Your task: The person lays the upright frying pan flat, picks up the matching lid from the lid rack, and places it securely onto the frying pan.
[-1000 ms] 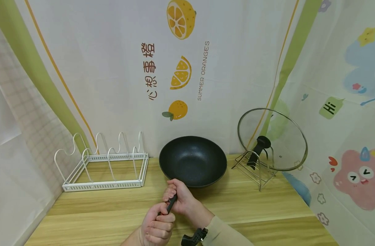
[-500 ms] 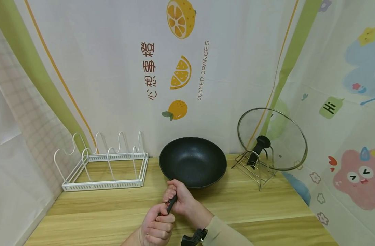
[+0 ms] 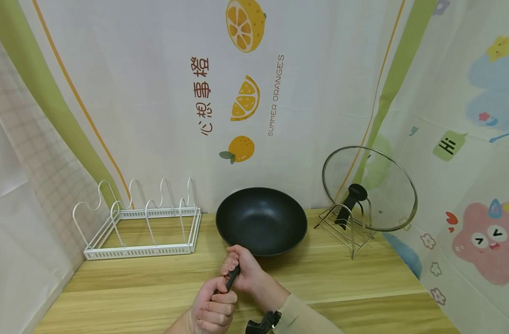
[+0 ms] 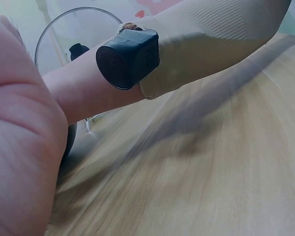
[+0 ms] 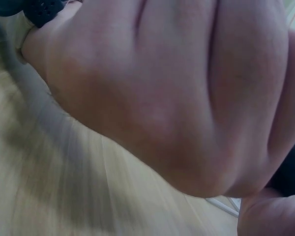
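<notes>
A black wok (image 3: 260,222) is at the middle back of the table, its hollow facing me. Whether its base touches the wood I cannot tell. Its dark handle (image 3: 233,277) points toward me and to the left. My right hand (image 3: 245,270) grips the handle close to the pan. Nearer to me, my left hand (image 3: 214,306) has its fingers wrapped around the handle's end. Most of the handle is hidden by both hands. In the right wrist view, the right hand (image 5: 167,98) covers most of the picture; a dark bit of handle (image 5: 290,172) shows beside it.
Left of the wok stands a white metal rack (image 3: 142,250) with upright loops. At the right, a glass lid (image 3: 388,185) with a black knob leans in a small wire stand (image 3: 353,241). A printed curtain (image 3: 154,93) hangs behind the wooden table (image 3: 342,273).
The wok's far rim has sunk very slightly. Both hands keep their grip on the handle and have barely moved.
</notes>
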Demonstrator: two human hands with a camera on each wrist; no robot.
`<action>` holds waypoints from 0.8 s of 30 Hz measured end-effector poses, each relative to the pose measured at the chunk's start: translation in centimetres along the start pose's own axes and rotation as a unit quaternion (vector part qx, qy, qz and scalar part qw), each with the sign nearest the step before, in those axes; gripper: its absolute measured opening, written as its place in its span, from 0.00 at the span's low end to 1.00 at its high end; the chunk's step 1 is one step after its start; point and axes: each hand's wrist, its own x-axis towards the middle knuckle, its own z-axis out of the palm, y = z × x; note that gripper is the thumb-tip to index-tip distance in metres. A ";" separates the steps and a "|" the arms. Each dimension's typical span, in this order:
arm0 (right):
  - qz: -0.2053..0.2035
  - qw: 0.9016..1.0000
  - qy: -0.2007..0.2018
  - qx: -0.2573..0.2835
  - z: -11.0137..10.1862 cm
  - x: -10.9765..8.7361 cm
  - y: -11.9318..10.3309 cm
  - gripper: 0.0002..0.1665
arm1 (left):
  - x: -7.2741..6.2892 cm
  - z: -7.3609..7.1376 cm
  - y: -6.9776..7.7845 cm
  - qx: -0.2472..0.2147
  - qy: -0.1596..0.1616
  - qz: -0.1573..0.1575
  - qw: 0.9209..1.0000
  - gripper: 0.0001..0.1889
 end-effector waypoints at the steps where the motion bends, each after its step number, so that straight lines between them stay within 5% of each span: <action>1: 0.000 1.000 0.000 0.001 0.0 0.0 0.0 0.32 | 0.0 0.0 0.0 0.001 0.000 -0.001 1.000 0.21; 17: -0.007 1.000 0.015 0.001 0.1 0.1 0.1 0.32 | -0.4 -0.1 -0.2 -0.007 0.010 0.014 1.000 0.20; 24: 0.000 1.000 0.012 0.010 -0.1 0.2 0.2 0.32 | -0.5 0.5 0.0 0.039 0.041 0.020 0.998 0.20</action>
